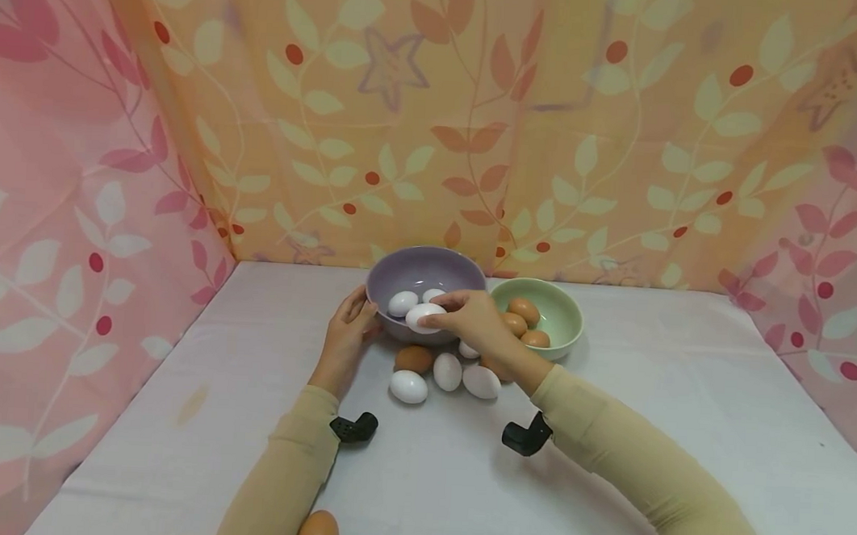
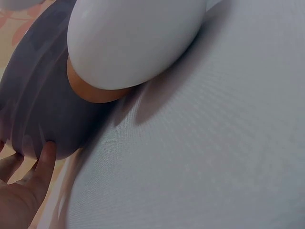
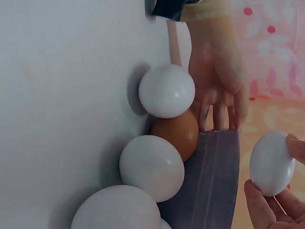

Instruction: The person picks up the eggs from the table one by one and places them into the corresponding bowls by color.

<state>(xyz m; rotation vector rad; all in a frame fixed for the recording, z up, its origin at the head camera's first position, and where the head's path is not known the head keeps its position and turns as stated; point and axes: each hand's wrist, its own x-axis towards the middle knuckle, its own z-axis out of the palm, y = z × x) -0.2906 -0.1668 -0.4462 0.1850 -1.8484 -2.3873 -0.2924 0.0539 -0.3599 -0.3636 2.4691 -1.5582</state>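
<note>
Nearest the head camera, one brown egg (image 1: 318,532) is sitting at the bottom edge of the view, just beside the left sleeve (image 1: 280,470). Farther off, the left hand (image 1: 345,336) is resting against the side of a purple bowl (image 1: 429,261), its fingers reaching out fairly straight and slightly apart, touching the outer wall without curling round it. The right hand (image 1: 473,318) is pinching a white egg (image 1: 424,319) between thumb and fingertips, and that egg is hanging above the near side of the purple bowl (the right wrist view is showing the grip plainly). Inside the bowl, two white eggs (image 1: 402,304) are lying, one partly hidden by the right hand. To its right a green bowl (image 1: 567,323) is holding brown eggs (image 1: 524,310), at least three of them showing. In front of the purple bowl, a loose cluster of white and brown eggs (image 1: 448,372) is lying on the white cloth (image 1: 417,493), some partly covered by the right forearm. Behind everything, a leaf-patterned curtain (image 1: 406,145) is hanging.
</note>
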